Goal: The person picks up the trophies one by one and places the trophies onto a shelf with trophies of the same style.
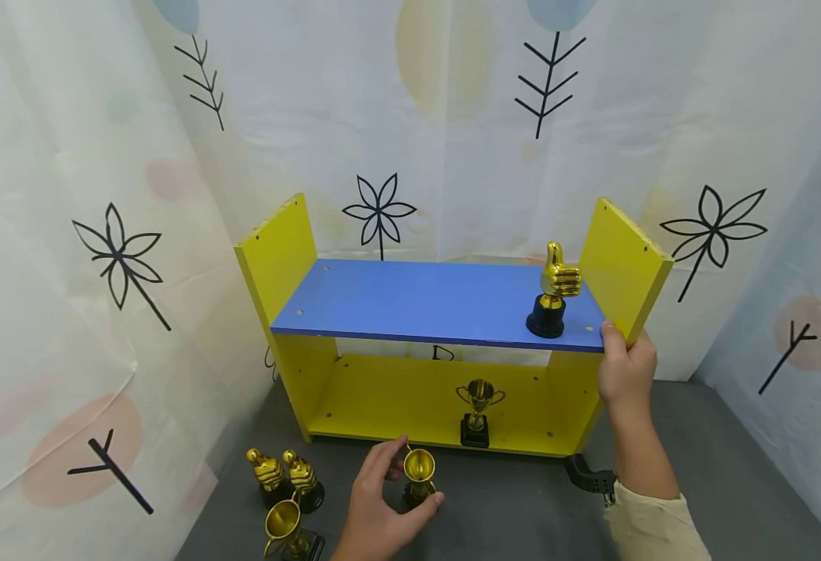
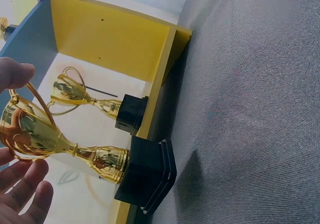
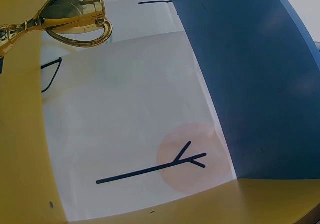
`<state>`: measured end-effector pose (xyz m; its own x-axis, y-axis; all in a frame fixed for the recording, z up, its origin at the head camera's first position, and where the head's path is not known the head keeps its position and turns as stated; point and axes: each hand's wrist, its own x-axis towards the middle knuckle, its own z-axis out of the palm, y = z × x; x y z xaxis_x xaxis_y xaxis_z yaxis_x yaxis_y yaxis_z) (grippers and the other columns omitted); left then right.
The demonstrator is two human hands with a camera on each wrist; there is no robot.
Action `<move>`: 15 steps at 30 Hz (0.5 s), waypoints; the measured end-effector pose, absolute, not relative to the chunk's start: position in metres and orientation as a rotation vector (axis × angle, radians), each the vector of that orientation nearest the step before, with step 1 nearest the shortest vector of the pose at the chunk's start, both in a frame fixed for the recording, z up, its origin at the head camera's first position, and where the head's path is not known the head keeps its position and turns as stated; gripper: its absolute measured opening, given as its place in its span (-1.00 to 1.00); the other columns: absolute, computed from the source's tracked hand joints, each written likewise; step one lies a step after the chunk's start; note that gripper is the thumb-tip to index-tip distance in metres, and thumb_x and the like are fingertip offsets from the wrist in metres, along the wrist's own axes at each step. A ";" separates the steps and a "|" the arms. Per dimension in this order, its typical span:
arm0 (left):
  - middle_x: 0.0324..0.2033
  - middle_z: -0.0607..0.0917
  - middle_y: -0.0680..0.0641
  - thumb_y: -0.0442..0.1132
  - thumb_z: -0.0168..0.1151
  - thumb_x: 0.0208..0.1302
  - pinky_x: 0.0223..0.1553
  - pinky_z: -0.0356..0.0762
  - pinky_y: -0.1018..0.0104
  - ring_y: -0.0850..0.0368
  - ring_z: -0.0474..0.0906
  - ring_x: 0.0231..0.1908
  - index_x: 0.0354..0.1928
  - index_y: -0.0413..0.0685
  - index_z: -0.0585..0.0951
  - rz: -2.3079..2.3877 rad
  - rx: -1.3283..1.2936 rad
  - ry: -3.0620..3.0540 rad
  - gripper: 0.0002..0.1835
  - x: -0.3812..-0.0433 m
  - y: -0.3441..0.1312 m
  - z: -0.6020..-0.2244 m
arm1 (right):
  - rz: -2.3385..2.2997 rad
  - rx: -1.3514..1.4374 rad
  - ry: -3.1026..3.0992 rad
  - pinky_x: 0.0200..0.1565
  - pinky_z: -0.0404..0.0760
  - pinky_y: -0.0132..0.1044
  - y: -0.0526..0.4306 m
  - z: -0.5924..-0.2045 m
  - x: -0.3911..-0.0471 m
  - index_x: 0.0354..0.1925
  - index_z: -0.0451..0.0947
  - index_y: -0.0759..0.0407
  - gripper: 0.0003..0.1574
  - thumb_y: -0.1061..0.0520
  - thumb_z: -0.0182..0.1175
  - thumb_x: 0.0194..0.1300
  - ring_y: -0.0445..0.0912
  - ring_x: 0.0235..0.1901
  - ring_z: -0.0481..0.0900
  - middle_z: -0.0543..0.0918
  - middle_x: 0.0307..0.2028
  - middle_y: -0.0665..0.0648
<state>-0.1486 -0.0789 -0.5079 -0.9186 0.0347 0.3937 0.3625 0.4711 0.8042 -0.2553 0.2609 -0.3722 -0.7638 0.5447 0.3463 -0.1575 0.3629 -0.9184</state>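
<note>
My left hand (image 1: 381,499) pinches a gold trophy cup (image 1: 420,467) by its two handles, thumb on one side and fingers on the other. In the left wrist view this cup (image 2: 35,126) has a black base, raised a little over the grey cloth. My right hand (image 1: 628,372) grips the right side panel of a yellow and blue shelf unit (image 1: 410,292), with the thumb at the blue board's front corner. A second trophy cup (image 1: 479,396) stands on the unit's yellow bottom board, just beyond the held one. On the blue board, towards the right, stands a gold thumbs-up trophy (image 1: 555,284).
Two more thumbs-up trophies (image 1: 301,471) and another trophy cup (image 1: 284,520) stand on the grey cloth (image 1: 509,506) at the front left. A black strap-like item (image 1: 588,475) lies beside the unit's right foot. Patterned white curtains (image 1: 452,140) enclose the back and sides.
</note>
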 end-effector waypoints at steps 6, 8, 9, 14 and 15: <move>0.15 0.59 0.20 0.15 0.69 0.07 -0.05 0.63 0.30 0.12 0.58 -0.09 0.42 0.23 0.53 -1.446 -0.292 -2.353 -0.14 -0.154 -0.077 -0.507 | 1.448 -0.345 -1.994 -0.26 0.51 -0.49 0.260 -0.372 -0.255 -0.02 0.51 0.13 -0.58 -0.16 -0.06 0.65 -0.24 -0.31 0.57 0.58 -0.19 0.05; 0.16 0.59 0.19 0.14 0.70 0.06 -0.05 0.64 0.26 0.11 0.58 -0.09 0.41 0.25 0.53 -1.444 -0.271 -2.346 -0.14 -0.155 -0.077 -0.507 | 1.449 -0.356 -1.999 -0.25 0.52 -0.50 0.260 -0.372 -0.255 0.00 0.51 0.12 -0.58 -0.17 -0.06 0.64 -0.21 -0.30 0.58 0.59 -0.16 0.05; 0.17 0.60 0.17 0.14 0.71 0.05 -0.04 0.65 0.24 0.12 0.59 -0.08 0.41 0.25 0.54 -1.444 -0.261 -2.340 -0.14 -0.156 -0.076 -0.507 | 1.449 -0.359 -2.000 -0.24 0.52 -0.50 0.260 -0.372 -0.255 0.00 0.51 0.12 -0.57 -0.17 -0.07 0.64 -0.21 -0.29 0.58 0.59 -0.15 0.06; 0.20 0.63 0.08 0.10 0.72 0.04 -0.04 0.66 0.24 0.19 0.58 -0.09 0.42 0.23 0.54 -1.432 -0.228 -2.314 -0.12 -0.159 -0.072 -0.506 | 1.433 -0.349 -1.995 -0.24 0.47 -0.44 0.261 -0.372 -0.256 -0.02 0.51 0.19 -0.56 -0.14 -0.06 0.64 -0.19 -0.30 0.54 0.59 -0.16 0.12; 0.21 0.63 0.06 0.08 0.72 0.04 -0.04 0.65 0.25 0.19 0.58 -0.09 0.43 0.22 0.54 -1.431 -0.227 -2.309 -0.12 -0.159 -0.072 -0.505 | 1.427 -0.347 -1.992 -0.24 0.46 -0.43 0.261 -0.372 -0.257 -0.02 0.51 0.20 -0.55 -0.14 -0.06 0.64 -0.21 -0.31 0.53 0.59 -0.16 0.12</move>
